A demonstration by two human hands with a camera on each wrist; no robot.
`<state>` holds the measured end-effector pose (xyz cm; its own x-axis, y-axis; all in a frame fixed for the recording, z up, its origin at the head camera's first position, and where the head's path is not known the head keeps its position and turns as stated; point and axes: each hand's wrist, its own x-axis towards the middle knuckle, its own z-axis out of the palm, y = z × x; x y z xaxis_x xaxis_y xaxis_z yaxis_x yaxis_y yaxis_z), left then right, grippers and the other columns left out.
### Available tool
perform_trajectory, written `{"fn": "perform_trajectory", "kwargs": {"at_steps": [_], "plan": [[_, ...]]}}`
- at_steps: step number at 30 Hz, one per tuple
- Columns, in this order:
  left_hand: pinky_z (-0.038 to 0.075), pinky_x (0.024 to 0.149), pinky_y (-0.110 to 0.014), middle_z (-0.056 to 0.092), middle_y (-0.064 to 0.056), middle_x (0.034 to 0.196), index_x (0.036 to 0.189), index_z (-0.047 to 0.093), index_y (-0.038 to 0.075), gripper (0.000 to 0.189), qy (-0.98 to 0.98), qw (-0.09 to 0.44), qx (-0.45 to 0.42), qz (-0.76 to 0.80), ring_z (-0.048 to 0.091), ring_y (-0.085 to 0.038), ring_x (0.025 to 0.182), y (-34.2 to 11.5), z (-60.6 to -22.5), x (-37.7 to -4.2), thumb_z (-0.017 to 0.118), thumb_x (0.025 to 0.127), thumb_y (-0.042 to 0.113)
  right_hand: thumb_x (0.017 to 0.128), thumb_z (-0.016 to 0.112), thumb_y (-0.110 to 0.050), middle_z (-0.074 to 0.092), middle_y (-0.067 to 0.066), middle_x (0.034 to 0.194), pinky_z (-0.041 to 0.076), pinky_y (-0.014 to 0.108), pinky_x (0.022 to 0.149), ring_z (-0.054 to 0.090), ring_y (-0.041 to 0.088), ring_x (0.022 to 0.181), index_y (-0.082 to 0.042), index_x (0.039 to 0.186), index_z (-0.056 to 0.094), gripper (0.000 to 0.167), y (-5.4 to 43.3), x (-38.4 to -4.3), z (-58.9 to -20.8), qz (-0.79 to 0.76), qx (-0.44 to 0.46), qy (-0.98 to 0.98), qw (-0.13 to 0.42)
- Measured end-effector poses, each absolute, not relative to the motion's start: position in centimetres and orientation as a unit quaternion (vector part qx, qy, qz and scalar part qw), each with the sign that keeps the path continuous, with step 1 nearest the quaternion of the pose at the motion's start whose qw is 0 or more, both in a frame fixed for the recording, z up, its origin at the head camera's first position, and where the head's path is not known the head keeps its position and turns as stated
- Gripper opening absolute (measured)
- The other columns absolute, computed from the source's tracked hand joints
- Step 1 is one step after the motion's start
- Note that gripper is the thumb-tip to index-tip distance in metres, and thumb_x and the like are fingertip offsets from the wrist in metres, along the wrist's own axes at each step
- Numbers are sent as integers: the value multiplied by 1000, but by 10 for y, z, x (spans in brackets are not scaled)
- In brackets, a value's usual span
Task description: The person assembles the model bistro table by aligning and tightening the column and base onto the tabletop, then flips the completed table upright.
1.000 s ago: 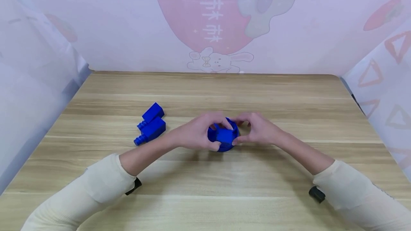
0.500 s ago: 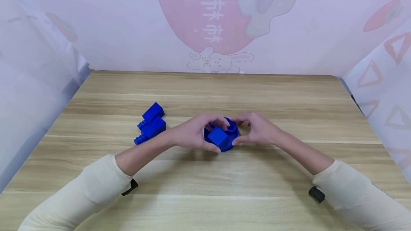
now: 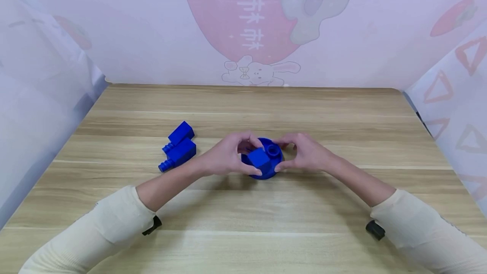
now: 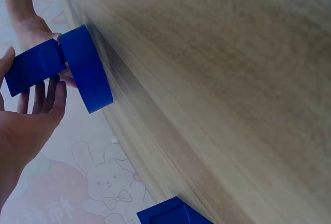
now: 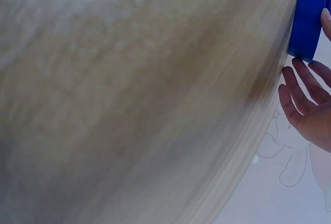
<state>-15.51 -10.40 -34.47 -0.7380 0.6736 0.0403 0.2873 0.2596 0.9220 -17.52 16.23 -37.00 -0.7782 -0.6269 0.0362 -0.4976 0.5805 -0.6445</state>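
Fingers pinching: left hand (image 3: 224,155) on block (image 3: 259,158), right hand (image 3: 306,155) on round base (image 4: 89,74). Contact poorly seen; tilt could cause jam.

Cream long sleeves (image 3: 95,227), wide cuffs (image 3: 144,200) — a small black piece (image 3: 375,230) beside each one

Supporting surface: a table (image 3: 323,231) with a light wood-grain top, the grain running from side to side and the visible far corners rounded. Directly on it, near mid-width, sits a round blue base (image 3: 275,160), rim and round socket facing up (part of its floor is hidden from above). Well apart, to the left, two blue blocks lie on their sides: a rear block (image 3: 181,133) and a front block (image 3: 182,151), close together. Both ridged ends point left and toward the near edge. Soft shadows fall across the top.
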Motion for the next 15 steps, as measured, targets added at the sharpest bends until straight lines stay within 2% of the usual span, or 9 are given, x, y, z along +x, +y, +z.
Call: {"fn": "perform_trajectory", "kwargs": {"at_steps": [5,9,15], "plan": [[53,103,-44,62,-21,135,127,64,-8,43,739,221,332,543,61,-33,121,-108,-346,-160,73,85,-8,77,94,-31,74,12,117,56,47,86,67,28,108,3,132,67,71,162,-176,-370,-328,-315,885,105],[49,107,-50,58,-20,144,131,64,-6,44,739,245,324,538,57,-35,129,-109,-346,-162,65,87,-12,77,94,-32,74,12,117,56,47,86,67,29,109,3,133,67,71,162,-176,-370,-329,-312,885,110],[48,109,-51,55,-21,148,137,60,-5,49,735,254,313,545,54,-37,134,-108,-347,-162,69,89,-12,76,95,-31,75,11,117,57,47,86,68,28,108,2,131,68,70,162,-177,-372,-328,-316,885,103]]}}
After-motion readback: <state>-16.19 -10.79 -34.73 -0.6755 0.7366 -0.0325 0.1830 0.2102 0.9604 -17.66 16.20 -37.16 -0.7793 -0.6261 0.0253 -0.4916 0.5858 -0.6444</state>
